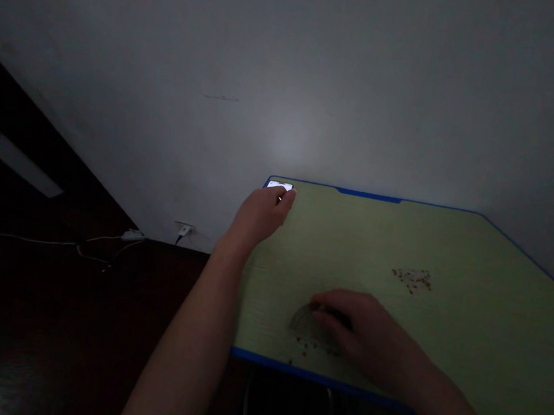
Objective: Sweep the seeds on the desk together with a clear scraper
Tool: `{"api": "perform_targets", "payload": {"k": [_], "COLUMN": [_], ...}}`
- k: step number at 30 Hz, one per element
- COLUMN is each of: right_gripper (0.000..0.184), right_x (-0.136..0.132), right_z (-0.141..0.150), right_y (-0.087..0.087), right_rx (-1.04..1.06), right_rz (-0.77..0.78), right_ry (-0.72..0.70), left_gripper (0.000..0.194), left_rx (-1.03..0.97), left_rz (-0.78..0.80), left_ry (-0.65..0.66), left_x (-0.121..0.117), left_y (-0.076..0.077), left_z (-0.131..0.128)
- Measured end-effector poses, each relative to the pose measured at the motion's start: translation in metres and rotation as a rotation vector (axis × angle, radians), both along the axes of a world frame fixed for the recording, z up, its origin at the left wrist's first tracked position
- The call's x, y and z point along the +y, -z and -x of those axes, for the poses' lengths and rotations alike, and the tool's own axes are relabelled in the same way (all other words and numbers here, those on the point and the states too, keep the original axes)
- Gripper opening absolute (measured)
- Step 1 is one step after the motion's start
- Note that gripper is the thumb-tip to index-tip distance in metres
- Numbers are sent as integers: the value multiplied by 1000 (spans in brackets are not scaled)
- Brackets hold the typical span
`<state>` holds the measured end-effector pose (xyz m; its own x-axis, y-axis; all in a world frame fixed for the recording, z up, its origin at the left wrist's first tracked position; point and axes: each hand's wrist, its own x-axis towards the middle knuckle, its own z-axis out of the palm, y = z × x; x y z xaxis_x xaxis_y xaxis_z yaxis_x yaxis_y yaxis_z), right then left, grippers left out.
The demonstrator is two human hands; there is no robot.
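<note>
In the dim head view a pale green table [450,252] with a blue rim stands against a white wall. My left hand [261,214] reaches to the table's far left corner, fingers curled on a small glowing phone [279,185] that lies there. My right hand [353,328] rests near the front edge, fingers bent over a thin see-through bag [307,324] that lies flat on the tabletop. A few dark crumbs lie just in front of the bag.
A small heap of brown crumbs [413,278] lies mid-table to the right. On the dark floor at left, a white charger and cable [125,236] run to a wall socket [183,229]. A pale slanted bar [19,164] shows at far left.
</note>
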<state>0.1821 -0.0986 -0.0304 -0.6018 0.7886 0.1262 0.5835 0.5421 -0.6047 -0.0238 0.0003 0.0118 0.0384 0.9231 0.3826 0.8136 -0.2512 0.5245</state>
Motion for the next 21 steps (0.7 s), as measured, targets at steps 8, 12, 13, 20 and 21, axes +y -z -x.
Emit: {"api": "perform_targets", "payload": {"k": [8,12,13,20,21], "right_gripper": [19,19,19,19,18], "right_x": [-11,-16,-16,-18,-18], "right_z": [1,1,1,-2,-3], "right_y": [4,3,2,-2,-2], "right_rx": [23,46,54,61,61], "right_rz": [79,107,112,139,150], "right_ry": [-46,-55,-53,-52,-58], "left_gripper": [44,43,43,42,42], "left_rx": [3,3,5,12,12], "left_rz": [-17,-10,-9,-1,0], "left_ry": [10,9,9,1,2], "left_x": [2,2,2,3,4], "left_y": [3,3,3,3,3], "left_z": [1,1,2,2,2]}}
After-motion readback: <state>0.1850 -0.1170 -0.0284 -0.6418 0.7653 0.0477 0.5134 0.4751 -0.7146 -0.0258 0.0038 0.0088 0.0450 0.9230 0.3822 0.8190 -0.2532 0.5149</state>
